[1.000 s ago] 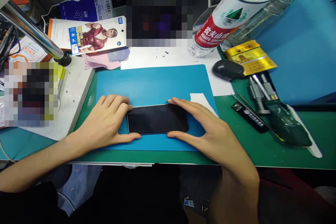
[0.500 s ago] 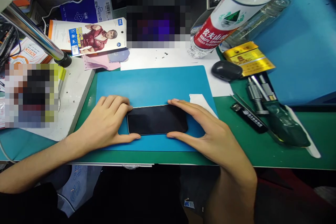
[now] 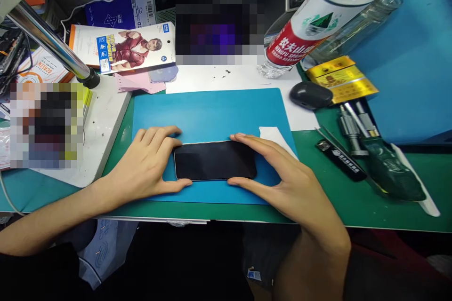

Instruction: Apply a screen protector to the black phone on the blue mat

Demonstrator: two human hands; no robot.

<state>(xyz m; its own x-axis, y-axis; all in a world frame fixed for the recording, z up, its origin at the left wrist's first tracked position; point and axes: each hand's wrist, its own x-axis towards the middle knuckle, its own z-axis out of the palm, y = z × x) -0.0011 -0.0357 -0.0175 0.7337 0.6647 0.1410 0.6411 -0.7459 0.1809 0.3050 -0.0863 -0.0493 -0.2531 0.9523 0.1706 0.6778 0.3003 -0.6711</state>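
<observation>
I'm grasping the phone [image 3: 215, 162] w/ L hand [image 3: 150, 164] & R hand [image 3: 291, 183], thumbs touching its near edge, fingers its far edge; it's lying betw. them on blue mat [image 3: 208, 108].

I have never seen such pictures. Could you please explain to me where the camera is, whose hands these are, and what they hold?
There is no machine here: a person works with two bare hands. The camera is worn on the person's head, so it looks forward and down at the green desk. The left hand and the right hand hold a smartphone by its long edges, with thumbs on the near side and fingers on the far side. Its screen is dark, and it lies on a blue mat. To the right are a water bottle and a gold packet.
</observation>
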